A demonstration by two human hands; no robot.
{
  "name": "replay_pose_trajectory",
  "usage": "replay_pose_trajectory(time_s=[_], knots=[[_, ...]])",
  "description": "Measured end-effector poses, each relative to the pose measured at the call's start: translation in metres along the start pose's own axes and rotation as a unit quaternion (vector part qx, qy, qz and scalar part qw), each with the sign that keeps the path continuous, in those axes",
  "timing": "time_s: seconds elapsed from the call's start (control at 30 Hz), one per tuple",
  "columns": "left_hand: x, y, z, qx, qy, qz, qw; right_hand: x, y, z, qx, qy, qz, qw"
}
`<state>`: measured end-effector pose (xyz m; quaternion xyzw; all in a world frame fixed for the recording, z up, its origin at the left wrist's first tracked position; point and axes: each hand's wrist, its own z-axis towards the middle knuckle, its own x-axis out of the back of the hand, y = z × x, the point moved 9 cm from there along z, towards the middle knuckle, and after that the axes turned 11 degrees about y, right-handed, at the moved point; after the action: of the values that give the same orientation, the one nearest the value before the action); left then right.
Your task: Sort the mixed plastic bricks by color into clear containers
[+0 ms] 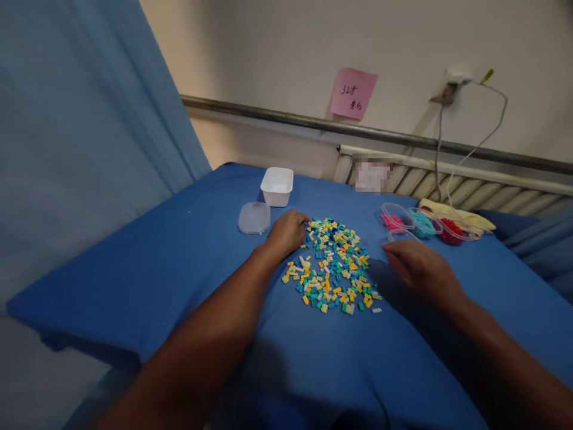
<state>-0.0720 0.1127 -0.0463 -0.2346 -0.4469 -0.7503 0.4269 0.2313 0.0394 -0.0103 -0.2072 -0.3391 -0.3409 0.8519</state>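
A loose pile of small toy building bricks (329,269) in yellow, white, green, teal and blue is spread over a blue cloth. My left hand (289,232) rests at the upper left edge of the pile, its fingers curled in and closed near a few bricks. Whatever those fingertips hold is too small to make out. To the right of the pile hovers my right hand (418,266), fingers drawn together and pointing left. Anything between its fingertips is hidden. Beyond my left hand are a white plastic tub (277,187) and a clear lid (254,218).
At the right, clear containers hold pink pieces (394,222), turquoise pieces (422,224) and red pieces (451,230). A yellow cloth (465,216) lies behind them. A radiator (412,176) and a metal rail (286,116) run along the wall; a blue curtain (89,107) hangs left.
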Motion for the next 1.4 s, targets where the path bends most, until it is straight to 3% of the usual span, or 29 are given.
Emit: replay_pose_trajectory(time_s=[0.1,0.2,0.33,0.5,0.6,0.77,0.87,0.93,1.0,1.07,1.13,1.23,1.4], knots=[[0.011,0.011,-0.001,-0.019,0.026,-0.041,0.999,-0.025,-0.043,-0.006,0.031,-0.037,0.121,0.992],[0.013,0.031,-0.007,-0.055,0.009,-0.078,0.995,-0.038,-0.057,-0.008,0.04,-0.061,0.2,0.977],[0.005,0.054,-0.018,-0.081,-0.036,-0.12,0.989,-0.029,-0.052,-0.005,0.039,-0.009,0.24,0.97],[-0.004,0.077,-0.014,-0.042,-0.052,-0.181,0.981,-0.015,-0.069,-0.005,0.095,0.013,0.275,0.957],[-0.019,0.112,-0.001,-0.042,-0.093,-0.201,0.974,-0.013,-0.076,-0.005,0.106,0.01,0.288,0.952],[-0.061,0.198,0.027,-0.103,-0.132,-0.27,0.948,-0.01,-0.064,-0.003,0.087,0.04,0.277,0.956],[-0.083,0.224,0.04,-0.152,-0.15,-0.267,0.94,-0.005,-0.051,-0.002,0.064,0.054,0.281,0.956],[-0.086,0.22,0.047,-0.198,-0.142,-0.212,0.946,-0.002,-0.039,-0.002,0.03,0.064,0.282,0.957],[-0.084,0.196,0.051,-0.228,-0.136,-0.106,0.958,-0.003,-0.027,-0.002,-0.009,0.067,0.272,0.96],[-0.084,0.156,0.048,-0.204,-0.168,0.039,0.964,-0.007,-0.019,-0.002,-0.032,0.062,0.26,0.963],[-0.085,0.109,0.032,-0.14,-0.259,0.151,0.944,-0.013,-0.014,-0.003,-0.041,0.053,0.256,0.964],[-0.072,0.073,0.0,-0.092,-0.31,0.18,0.929,-0.022,-0.011,-0.004,-0.048,0.038,0.256,0.965],[-0.038,0.048,-0.032,-0.049,-0.309,0.182,0.932,-0.029,-0.011,-0.005,-0.058,0.019,0.248,0.967]])
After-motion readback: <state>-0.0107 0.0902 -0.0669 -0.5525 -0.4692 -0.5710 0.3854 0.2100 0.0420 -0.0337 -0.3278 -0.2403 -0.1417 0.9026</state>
